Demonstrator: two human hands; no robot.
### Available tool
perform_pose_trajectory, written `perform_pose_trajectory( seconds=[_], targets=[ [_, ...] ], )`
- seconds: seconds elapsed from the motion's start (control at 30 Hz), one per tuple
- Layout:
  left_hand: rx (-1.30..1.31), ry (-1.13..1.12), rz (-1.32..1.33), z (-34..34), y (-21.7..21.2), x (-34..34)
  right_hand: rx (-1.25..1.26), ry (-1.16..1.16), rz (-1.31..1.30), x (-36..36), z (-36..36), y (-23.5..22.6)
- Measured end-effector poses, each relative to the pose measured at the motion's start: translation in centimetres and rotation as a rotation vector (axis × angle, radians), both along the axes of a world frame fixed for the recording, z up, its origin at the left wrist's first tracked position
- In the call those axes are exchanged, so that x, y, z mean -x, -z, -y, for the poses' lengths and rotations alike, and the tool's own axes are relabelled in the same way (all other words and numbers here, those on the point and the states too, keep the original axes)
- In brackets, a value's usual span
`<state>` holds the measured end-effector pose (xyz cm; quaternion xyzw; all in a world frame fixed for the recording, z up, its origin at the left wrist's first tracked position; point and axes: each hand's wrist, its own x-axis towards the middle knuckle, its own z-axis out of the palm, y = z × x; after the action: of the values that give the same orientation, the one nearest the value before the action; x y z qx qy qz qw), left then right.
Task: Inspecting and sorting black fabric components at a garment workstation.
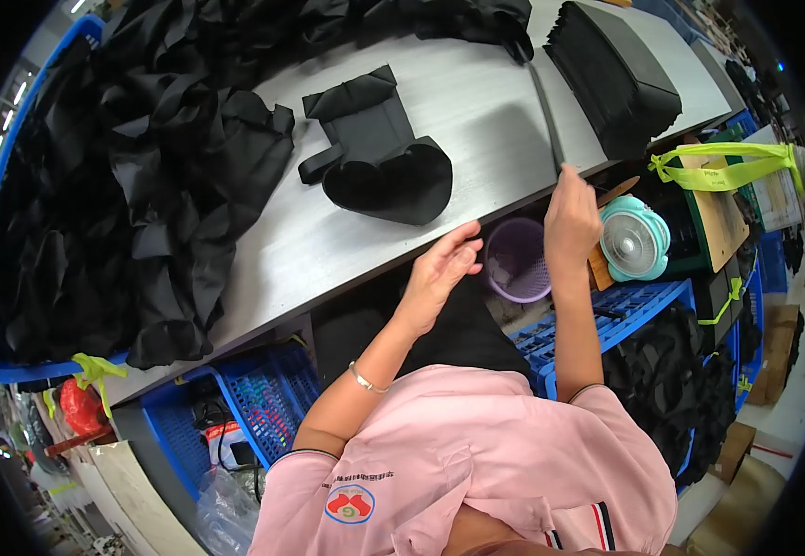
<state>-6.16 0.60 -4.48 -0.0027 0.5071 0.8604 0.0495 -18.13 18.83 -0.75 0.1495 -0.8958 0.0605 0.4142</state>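
Note:
My right hand [573, 222] is closed at the table's front edge, pinching the near end of a thin dark strip [545, 107]. The strip runs straight away from me over the tabletop toward black cloth at the back; whether it is stiff or pulled taut I cannot tell. My left hand [439, 276] is held just off the front edge, fingers stretched out and nothing in them. Beyond it on the table lies a sewn black fabric piece [374, 139], with a folded flap at the far end, a side loop and a curved, rounded near end.
A heap of black fabric pieces [143, 185] fills a blue crate [2, 185] and spreads over the grey table [486, 130]. A stack of black sheets [611, 79] stands at the back right. Below are a purple basket [518, 264], turquoise fan [634, 239] and blue crates [606, 324].

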Motion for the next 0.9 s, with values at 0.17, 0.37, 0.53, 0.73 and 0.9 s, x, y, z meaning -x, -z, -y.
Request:
perform_pose_trajectory(
  seconds=[0.17, 0.37, 0.53, 0.73, 0.9],
  targets=[
    [-0.14, 0.141, 0.093, -2.8, 2.1, 2.4, 0.187, -0.264, 0.172, -8.5, 1.1, -0.1],
    [-0.343, 0.243, 0.186, -3.2, 3.2, 1.5, 0.456, -0.489, 0.392, -15.5, 0.8, -0.2],
    [-0.459, 0.247, 0.086, -2.4, -1.4, 0.2, 0.783, -0.394, 0.663, -17.0, 0.4, -0.4],
    [-0.445, 0.111, 0.171, -1.3, -3.1, -1.4, 0.955, -0.423, 0.706, -17.0, 0.9, 0.8],
    [-0.305, -0.024, 0.122, 0.5, -3.8, -2.8, 0.575, -0.507, 0.565, -15.7, 2.0, -0.8]
  ],
)
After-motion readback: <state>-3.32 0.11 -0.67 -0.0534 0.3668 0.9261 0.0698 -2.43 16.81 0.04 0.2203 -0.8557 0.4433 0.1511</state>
